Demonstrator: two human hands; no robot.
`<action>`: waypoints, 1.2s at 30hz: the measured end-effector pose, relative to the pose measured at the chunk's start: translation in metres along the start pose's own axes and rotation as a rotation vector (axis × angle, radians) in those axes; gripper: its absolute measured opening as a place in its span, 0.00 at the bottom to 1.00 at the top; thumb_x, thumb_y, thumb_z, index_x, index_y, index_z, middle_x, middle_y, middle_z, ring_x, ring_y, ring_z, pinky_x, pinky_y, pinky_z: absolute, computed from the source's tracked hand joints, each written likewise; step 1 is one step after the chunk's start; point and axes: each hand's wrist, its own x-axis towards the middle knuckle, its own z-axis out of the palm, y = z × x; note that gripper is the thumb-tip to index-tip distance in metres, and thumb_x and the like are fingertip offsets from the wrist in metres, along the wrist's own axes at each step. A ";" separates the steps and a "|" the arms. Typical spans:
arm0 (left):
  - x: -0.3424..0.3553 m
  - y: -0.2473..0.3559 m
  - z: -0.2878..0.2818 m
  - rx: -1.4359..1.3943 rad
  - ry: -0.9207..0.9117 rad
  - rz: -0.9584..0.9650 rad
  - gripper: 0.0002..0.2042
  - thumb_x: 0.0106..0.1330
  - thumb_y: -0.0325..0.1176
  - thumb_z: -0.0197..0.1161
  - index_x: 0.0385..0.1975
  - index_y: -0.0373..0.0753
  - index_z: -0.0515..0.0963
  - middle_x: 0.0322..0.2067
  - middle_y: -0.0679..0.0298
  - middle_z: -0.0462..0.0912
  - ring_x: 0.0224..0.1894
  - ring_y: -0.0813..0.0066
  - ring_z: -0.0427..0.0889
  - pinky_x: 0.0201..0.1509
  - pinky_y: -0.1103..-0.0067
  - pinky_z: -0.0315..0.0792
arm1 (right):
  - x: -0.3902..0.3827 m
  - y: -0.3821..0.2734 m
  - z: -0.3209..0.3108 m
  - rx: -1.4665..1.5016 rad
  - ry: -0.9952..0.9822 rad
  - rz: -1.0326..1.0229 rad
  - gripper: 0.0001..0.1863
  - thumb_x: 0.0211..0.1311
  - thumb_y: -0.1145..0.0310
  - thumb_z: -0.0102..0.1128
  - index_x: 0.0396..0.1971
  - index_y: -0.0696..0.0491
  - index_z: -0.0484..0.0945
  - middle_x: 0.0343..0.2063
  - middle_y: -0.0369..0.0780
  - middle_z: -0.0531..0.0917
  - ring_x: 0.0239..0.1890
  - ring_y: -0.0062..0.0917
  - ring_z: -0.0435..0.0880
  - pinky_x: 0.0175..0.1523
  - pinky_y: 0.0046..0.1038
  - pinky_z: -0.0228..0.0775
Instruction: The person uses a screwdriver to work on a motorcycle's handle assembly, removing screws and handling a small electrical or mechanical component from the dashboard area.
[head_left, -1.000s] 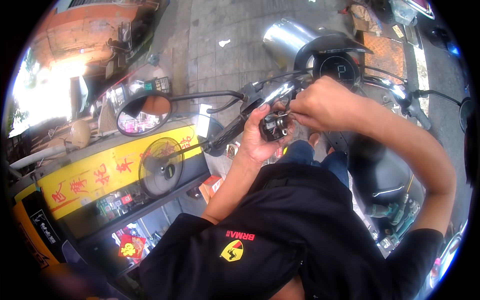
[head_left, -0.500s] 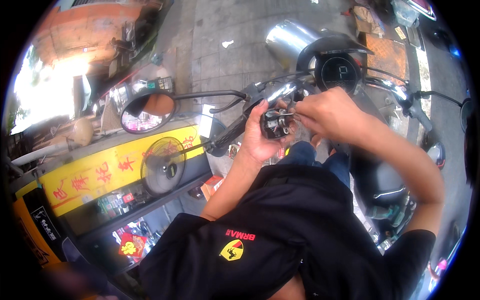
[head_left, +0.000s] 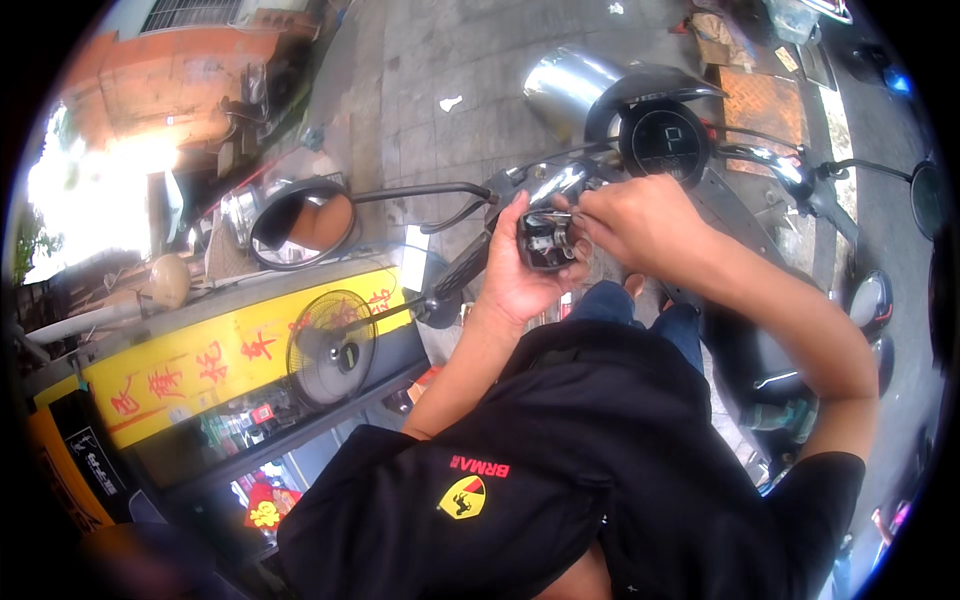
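Grasping a small black housing (head_left: 545,240) in the left hand (head_left: 518,288), just in front of the chrome handlebar (head_left: 562,182) and near its black left grip (head_left: 462,270). Pinching with the right hand (head_left: 645,222) at the housing's right edge; cannot tell whether clasping any small piece there. Hemmed in by motorcycle parts: ahead by the round display (head_left: 665,138), to the left by a round mirror (head_left: 300,225) on a long black stalk, to the right by a second mirror (head_left: 927,200). Flanked at lower left by a caged fan (head_left: 333,347), partly blocking a yellow sign (head_left: 205,370). Backed, beyond the display, by a shiny silver cylinder (head_left: 570,90) over grey paving (head_left: 430,130), well apart from a rusty plate (head_left: 762,105).
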 end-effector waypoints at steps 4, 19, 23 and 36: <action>0.000 0.000 0.001 -0.009 -0.008 -0.009 0.20 0.66 0.57 0.56 0.41 0.47 0.80 0.34 0.62 0.85 0.33 0.67 0.78 0.28 0.76 0.63 | -0.003 -0.006 0.004 -0.046 0.017 0.025 0.14 0.59 0.62 0.60 0.42 0.51 0.84 0.23 0.42 0.84 0.26 0.38 0.85 0.30 0.39 0.75; 0.001 0.000 -0.002 0.044 -0.069 0.000 0.20 0.68 0.56 0.55 0.41 0.46 0.79 0.35 0.63 0.84 0.36 0.69 0.80 0.30 0.76 0.65 | -0.017 -0.023 0.022 0.041 0.138 0.230 0.14 0.61 0.58 0.61 0.27 0.54 0.80 0.22 0.44 0.84 0.27 0.42 0.84 0.32 0.42 0.74; 0.002 -0.001 -0.002 0.029 -0.037 0.011 0.21 0.68 0.57 0.54 0.43 0.45 0.78 0.36 0.62 0.84 0.35 0.67 0.81 0.30 0.75 0.66 | -0.019 -0.025 0.015 0.098 0.140 0.272 0.09 0.60 0.63 0.59 0.29 0.54 0.80 0.22 0.45 0.84 0.28 0.42 0.84 0.33 0.42 0.74; 0.005 -0.002 -0.012 0.068 -0.072 0.071 0.22 0.65 0.58 0.58 0.44 0.45 0.78 0.37 0.64 0.84 0.34 0.64 0.82 0.28 0.74 0.67 | -0.020 -0.026 -0.002 0.225 0.057 0.233 0.10 0.55 0.65 0.61 0.35 0.52 0.84 0.23 0.45 0.84 0.28 0.42 0.84 0.35 0.41 0.75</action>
